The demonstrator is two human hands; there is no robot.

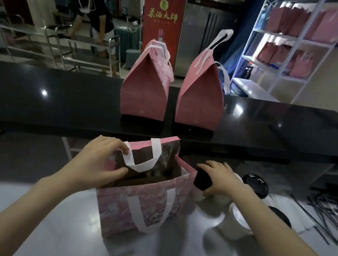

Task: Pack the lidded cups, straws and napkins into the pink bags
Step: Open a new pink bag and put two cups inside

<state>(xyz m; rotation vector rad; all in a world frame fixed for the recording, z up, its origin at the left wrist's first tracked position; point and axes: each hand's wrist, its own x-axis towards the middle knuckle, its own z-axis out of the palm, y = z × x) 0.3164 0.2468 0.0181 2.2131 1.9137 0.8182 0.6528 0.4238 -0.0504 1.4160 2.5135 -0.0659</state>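
Pink paper bags with white ribbon handles come first: I count three near me. Two closed pink bags, one on the left and one on the right, stand side by side on the black glossy counter beyond, so I judge those two packed. The third, an open pink patterned bag, stands on the pale grey tabletop straight ahead, and I cannot tell what is inside it.

My left hand pinches the bag's left rim, thumb inside and fingers over the edge, holding the mouth apart. My right hand is curled over the black lid of a white paper cup just beside the bag's right wall; that cup is not yet in.

Right of it I make out perhaps three more lidded white cups, partly hidden by my arm. Farther right lies a loose heap of thin black wrapped straws, too tangled to count. Something pale lies beneath them, perhaps napkins.

So roughly two bags done, one barely begun.
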